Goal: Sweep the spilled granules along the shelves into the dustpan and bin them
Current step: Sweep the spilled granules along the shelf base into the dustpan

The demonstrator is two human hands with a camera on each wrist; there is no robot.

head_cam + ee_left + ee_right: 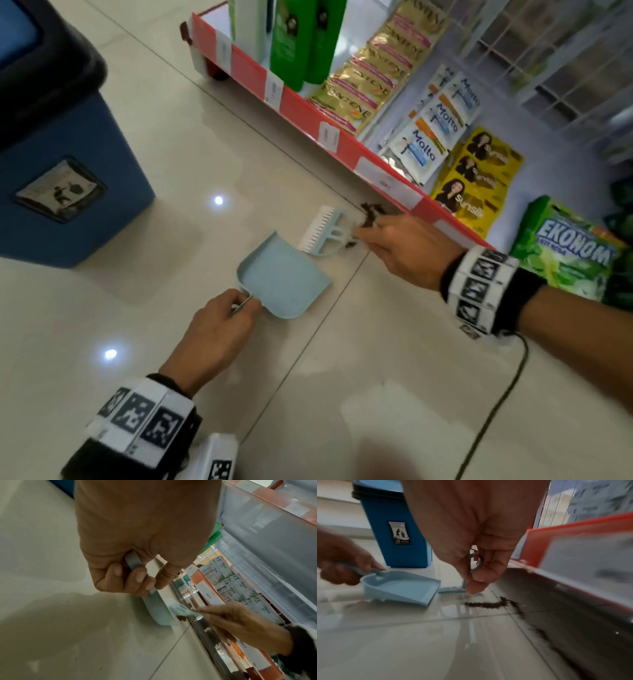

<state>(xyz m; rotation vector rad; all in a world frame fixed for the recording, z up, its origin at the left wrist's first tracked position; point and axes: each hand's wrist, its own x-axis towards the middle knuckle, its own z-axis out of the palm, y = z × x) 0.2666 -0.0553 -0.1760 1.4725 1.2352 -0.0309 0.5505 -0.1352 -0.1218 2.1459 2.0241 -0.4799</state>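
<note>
Our left hand (219,329) grips the handle of the light blue dustpan (282,279), set flat on the floor tiles (342,377). Our right hand (407,253) pinches the small brush (323,231) just beside the pan's mouth. Dark granules (485,604) lie in a line by the bristles, along the shelf base (573,601); the blue bin (65,164) stands near.

Green bottles (301,41) stood on shelf. Gold Pantene sachets (370,68), white Molto sachets (431,126), yellow Sunsilk sachets (476,178) hung in strips. Green Ekonom pack (568,253) lay rightmost. Black cable (496,404) trailed across tiled floor (171,154).

Shop: price-tagged shelf (305,109), hanging shampoo sachets (370,68).
</note>
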